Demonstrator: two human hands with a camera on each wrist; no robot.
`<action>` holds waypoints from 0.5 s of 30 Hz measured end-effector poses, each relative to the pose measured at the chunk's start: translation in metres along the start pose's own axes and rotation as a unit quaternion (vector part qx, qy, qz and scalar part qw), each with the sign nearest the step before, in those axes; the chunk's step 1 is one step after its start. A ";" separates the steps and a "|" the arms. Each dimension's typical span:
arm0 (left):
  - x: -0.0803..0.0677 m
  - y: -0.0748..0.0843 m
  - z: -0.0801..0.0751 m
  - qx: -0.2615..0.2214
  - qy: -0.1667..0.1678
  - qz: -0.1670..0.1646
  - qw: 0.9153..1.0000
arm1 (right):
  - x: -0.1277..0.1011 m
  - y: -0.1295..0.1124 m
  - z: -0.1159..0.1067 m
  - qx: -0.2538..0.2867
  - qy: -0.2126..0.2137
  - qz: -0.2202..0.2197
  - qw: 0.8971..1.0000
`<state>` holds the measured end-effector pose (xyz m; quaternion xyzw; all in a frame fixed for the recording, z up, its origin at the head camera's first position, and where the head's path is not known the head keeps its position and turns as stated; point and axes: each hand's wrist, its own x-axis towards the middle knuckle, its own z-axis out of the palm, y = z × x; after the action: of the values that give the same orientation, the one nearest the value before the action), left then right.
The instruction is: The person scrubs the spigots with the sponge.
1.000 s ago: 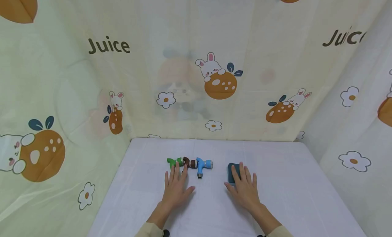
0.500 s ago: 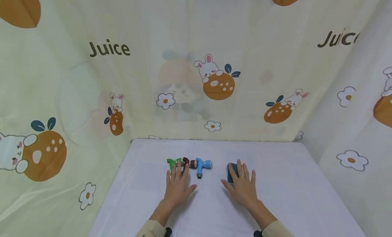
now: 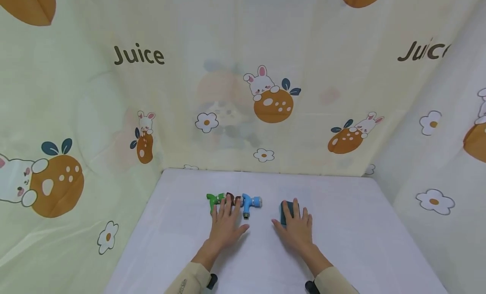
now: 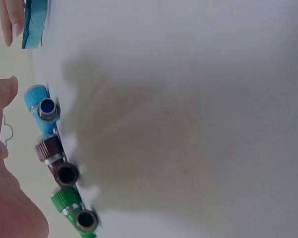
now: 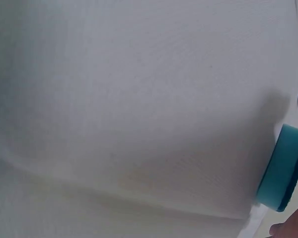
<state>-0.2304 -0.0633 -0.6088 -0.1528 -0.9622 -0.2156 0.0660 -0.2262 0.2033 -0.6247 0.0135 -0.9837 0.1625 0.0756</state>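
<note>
Blue tap (image 3: 248, 201), brown tap (image 4: 49, 149) and green tap (image 3: 214, 199) line up under and beside our left hand (image 3: 225, 229); a sponge (image 5: 283, 168) sits partly under our right hand (image 3: 298, 230). Both hands spread wide, gripping nothing; light fingers should keep taps steady.

Blue tap: light blue (image 3: 248, 202), lying down, its bumpy cap pointing right and its shiny metal mouth pointing to the near side.
Brown tap: dark brown (image 4: 58, 169), lying just left of the blue tap, same shape, with a silver band and a round open mouth; partly covered from above.
Green tap: bright green (image 3: 214, 199), farthest left of the blue tap, past the brown one, lying the same way.
Sponge: blue-green block (image 5: 282, 166), lying flat, dark thin layer on top, well apart to the right of the blue tap.
</note>
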 end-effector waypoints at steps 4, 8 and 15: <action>0.006 0.005 0.004 0.001 -0.020 0.000 1.000 | 0.002 0.002 0.002 0.000 -0.028 0.020 0.999; 0.010 0.011 0.003 0.004 -0.017 0.004 1.000 | 0.006 0.004 0.004 0.005 -0.027 0.020 0.999; 0.016 0.021 0.005 0.020 -0.034 0.018 0.999 | 0.012 0.006 0.007 -0.001 -0.039 0.021 0.999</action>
<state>-0.2386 -0.0392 -0.6020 -0.1757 -0.9652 -0.1896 0.0402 -0.2390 0.2068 -0.6311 -0.0009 -0.9862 0.1622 0.0339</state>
